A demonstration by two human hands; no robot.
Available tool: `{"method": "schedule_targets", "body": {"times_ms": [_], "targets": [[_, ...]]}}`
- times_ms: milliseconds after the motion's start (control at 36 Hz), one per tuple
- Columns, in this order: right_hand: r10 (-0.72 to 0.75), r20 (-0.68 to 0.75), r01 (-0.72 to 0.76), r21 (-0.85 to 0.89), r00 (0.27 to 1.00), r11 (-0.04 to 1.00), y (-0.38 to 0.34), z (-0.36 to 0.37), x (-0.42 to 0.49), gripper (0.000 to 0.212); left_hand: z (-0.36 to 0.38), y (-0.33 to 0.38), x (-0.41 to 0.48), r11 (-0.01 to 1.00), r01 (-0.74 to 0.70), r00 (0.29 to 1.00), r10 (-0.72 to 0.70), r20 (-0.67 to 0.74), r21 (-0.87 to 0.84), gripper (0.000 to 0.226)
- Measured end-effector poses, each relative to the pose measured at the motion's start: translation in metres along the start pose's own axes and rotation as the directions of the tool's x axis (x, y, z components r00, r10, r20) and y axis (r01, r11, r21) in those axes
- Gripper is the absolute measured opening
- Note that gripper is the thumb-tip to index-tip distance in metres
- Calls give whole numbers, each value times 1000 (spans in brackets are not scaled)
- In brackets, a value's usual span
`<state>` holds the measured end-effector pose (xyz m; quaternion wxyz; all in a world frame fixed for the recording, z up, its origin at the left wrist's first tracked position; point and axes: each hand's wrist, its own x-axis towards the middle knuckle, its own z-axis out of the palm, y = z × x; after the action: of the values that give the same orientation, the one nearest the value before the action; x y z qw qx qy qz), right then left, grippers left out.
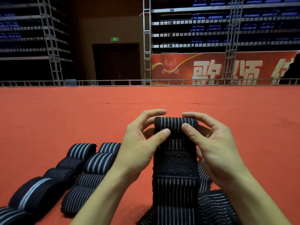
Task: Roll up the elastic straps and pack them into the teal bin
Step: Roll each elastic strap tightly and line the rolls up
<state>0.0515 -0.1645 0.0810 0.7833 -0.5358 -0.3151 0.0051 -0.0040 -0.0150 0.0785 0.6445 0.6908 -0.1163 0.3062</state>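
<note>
**A:** What do we have up front?

**B:** Two bare hands, mid-frame, above a red carpet (65, 114). The left hand (139, 143) & right hand (214, 146) both hold one black elastic strap (174, 189) w/ thin pale stripes.

**A:** How's the grip?

**B:** Narrow on both sides. We see each thumb pressing the near face of the strap's rolled top end, w/ fingers curled round behind it. The rest of the strap hangs flat twd the carpet's near edge. A fuzzy black patch (175, 163) sits approx. halfway down.

**A:** What else do we see on the carpet?

**B:** Near-left corner: rolled straps (90, 163) in two rows. The rows are just beside each other & run diagonally away from us. Near-right, just beside the hanging strap, lies a loose strap heap (214, 207). It's unrolled & partly hidden by the right forearm.

**A:** Bkgd?

**B:** Past the carpet's far edge we see a low metal rail (113, 82) & a dark door (116, 62) w/ a green sign (114, 39) above it. At right is a red banner (186, 65) w/ large pale characters. Above are tiers of blue seats (214, 27) & metal truss towers (146, 38).
</note>
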Motion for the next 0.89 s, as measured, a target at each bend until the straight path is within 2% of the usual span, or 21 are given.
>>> {"method": "schedule_targets", "body": {"times_ms": [83,167,306,472,528,639,778,889], "targets": [[-41,-11,40,-35,999,999,1,-1,1,20,1,0,1,996,88,996,-88,21,4,19],[-66,-8,65,-40,998,997,3,-1,1,32,2,1,1,991,130,992,-130,7,-35,29],[-28,-4,28,33,1000,999,5,0,1,32,0,-2,3,999,50,998,-50,-50,-12,13],[108,39,-112,147,993,983,2,4,1,41,-3,-1,3,998,-49,996,45,-73,-50,26],[112,37,-116,132,993,984,2,5,1,42,-4,-1,2,997,-73,996,70,-64,-37,32],[73,10,-73,77,997,994,5,4,2,39,-2,0,1,996,-90,995,90,-43,1,32],[20,24,-21,49,1000,999,6,1,1,32,-1,-2,2,996,56,998,-58,-27,-67,32],[14,33,-15,54,999,998,5,0,1,26,-1,2,2,994,95,995,-97,-31,-56,25]]}}
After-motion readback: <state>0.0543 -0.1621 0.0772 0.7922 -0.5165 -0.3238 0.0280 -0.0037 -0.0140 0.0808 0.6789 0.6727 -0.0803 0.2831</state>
